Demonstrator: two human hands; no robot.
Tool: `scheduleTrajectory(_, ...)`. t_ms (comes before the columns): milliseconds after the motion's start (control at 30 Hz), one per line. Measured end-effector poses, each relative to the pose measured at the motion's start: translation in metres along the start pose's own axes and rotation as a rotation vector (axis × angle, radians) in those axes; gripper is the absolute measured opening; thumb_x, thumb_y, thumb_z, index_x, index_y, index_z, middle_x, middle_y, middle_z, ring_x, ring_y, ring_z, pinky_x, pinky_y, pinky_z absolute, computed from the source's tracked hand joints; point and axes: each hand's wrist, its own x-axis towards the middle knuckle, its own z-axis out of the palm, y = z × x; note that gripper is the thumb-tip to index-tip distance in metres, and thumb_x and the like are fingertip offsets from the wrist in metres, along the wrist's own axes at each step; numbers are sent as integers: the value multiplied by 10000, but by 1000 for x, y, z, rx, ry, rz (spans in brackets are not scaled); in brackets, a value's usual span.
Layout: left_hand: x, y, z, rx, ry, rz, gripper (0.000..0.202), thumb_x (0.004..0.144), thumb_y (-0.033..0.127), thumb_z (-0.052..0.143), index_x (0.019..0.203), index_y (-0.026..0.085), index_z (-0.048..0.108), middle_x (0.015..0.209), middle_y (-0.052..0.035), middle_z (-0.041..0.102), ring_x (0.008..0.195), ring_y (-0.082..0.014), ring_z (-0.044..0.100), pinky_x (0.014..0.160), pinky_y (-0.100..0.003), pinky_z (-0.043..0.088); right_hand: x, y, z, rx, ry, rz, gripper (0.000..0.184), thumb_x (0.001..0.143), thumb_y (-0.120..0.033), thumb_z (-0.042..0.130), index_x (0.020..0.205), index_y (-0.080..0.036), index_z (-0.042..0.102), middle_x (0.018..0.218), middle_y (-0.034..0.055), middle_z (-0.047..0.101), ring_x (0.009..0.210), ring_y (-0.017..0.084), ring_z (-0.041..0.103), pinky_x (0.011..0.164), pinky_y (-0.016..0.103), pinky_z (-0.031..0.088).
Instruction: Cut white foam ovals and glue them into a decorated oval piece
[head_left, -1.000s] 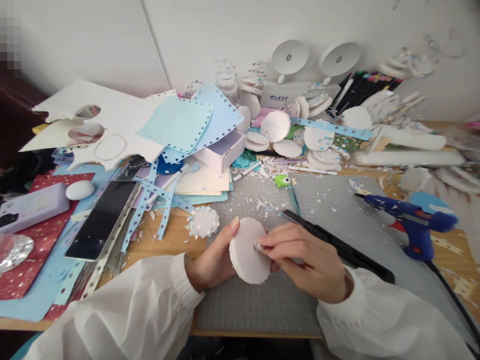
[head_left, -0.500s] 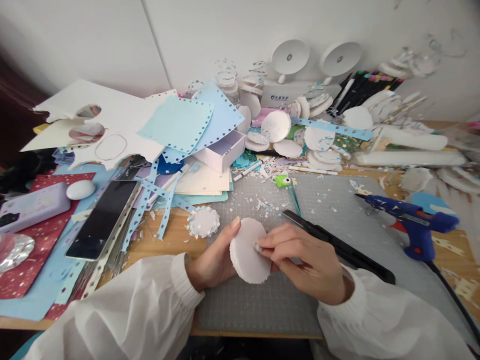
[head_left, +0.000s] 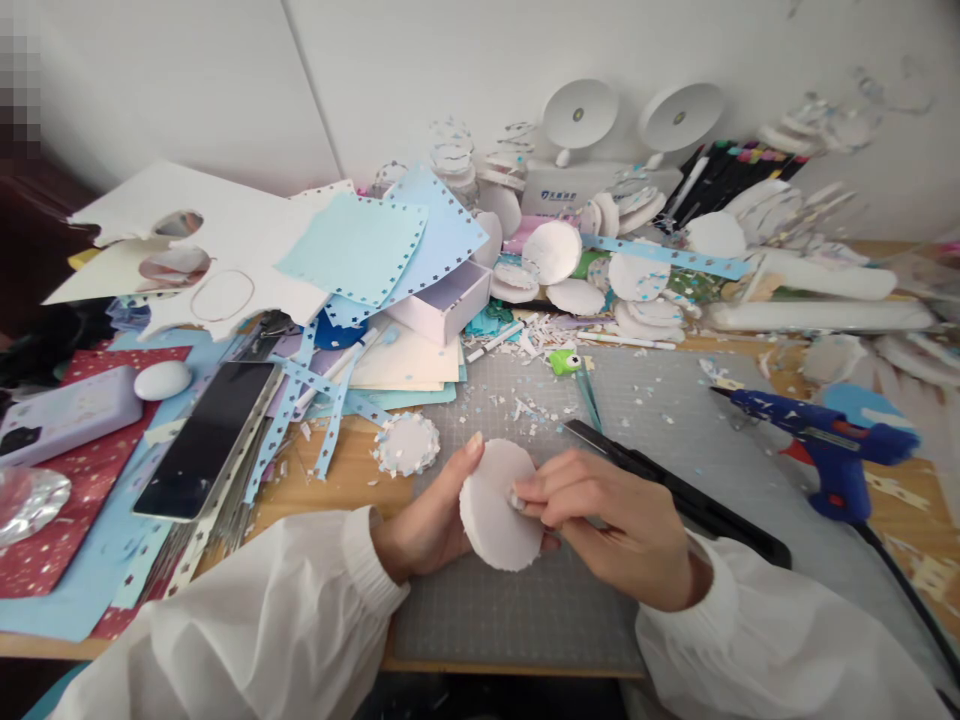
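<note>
My left hand [head_left: 442,505] grips a thick white disc [head_left: 495,515] by its left edge, thumb at the upper rim and fingers behind. The disc is tilted to face me, its rim slightly ragged. At its face my right hand [head_left: 611,515] is closed in a pinch; something tiny and greyish shows at the fingertips, too small to name. Left of the disc, a round white piece edged with small paper bits [head_left: 406,444] lies on the wood. A black straightener-like tool [head_left: 682,495] lies beyond my right hand. Green-handled tweezers [head_left: 589,395] rest further back.
Below my hands lies a grey cutting mat [head_left: 517,620]. A blue glue gun [head_left: 832,440] with a cord stands right. At left are a phone [head_left: 206,435], punched blue strips [head_left: 281,425] and paper sheets [head_left: 352,240]. White discs [head_left: 551,252] crowd the back by a double-headed lamp [head_left: 577,115].
Almost nothing differs. The disc has tipped or dropped very slightly in my left hand, while my right fingers stay pinched at its face.
</note>
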Motion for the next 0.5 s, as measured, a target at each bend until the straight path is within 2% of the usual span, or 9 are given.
scheduleTrajectory(100, 1, 0, 0, 14, 23, -21, 692, 742, 729, 492, 1065, 132, 630, 978, -132, 692, 975, -298, 628, 862, -385, 448, -1, 1, -1, -9, -4, -5, 246, 778, 68, 558, 802, -169, 619, 785, 70, 726, 746, 144, 671, 684, 305, 574)
scheduleTrajectory(367, 4, 0, 4, 46, 27, 22, 692, 765, 741, 435, 987, 119, 642, 909, -129, 694, 944, -289, 628, 823, -367, 460, -3, 4, 2, -16, 4, 20, 241, 803, 41, 541, 795, -188, 615, 787, 43, 727, 734, 141, 664, 682, 303, 564)
scheduleTrajectory(500, 3, 2, 7, 13, 69, 25, 662, 756, 730, 476, 929, 118, 657, 863, -107, 698, 887, -252, 639, 761, -306, 468, -2, 2, 1, -23, -27, 73, 200, 801, -4, 576, 835, -196, 618, 832, 41, 699, 773, 147, 643, 701, 297, 540)
